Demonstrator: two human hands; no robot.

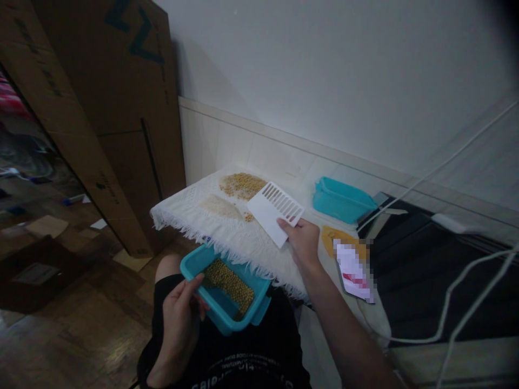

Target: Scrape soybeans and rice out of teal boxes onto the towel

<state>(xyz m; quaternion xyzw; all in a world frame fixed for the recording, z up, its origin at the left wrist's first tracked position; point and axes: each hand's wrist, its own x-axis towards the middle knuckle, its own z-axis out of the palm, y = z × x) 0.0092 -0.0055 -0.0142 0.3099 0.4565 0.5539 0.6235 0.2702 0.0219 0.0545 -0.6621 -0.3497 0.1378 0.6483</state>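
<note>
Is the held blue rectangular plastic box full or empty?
Partly full: the blue box holds small round yellowish beans, with bare bottom showing.

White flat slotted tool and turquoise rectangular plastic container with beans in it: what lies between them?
In the head view, the white fringed cloth lies between the slotted tool in the right hand and the turquoise container in the left hand.

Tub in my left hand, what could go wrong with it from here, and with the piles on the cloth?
The tub is held at its rim by the left hand over the lap; a tilt might spill its beans.
The yellow pile and pale pile lie close together on the cloth; a stray sweep of the slotted card in the right hand could mix them.
</note>
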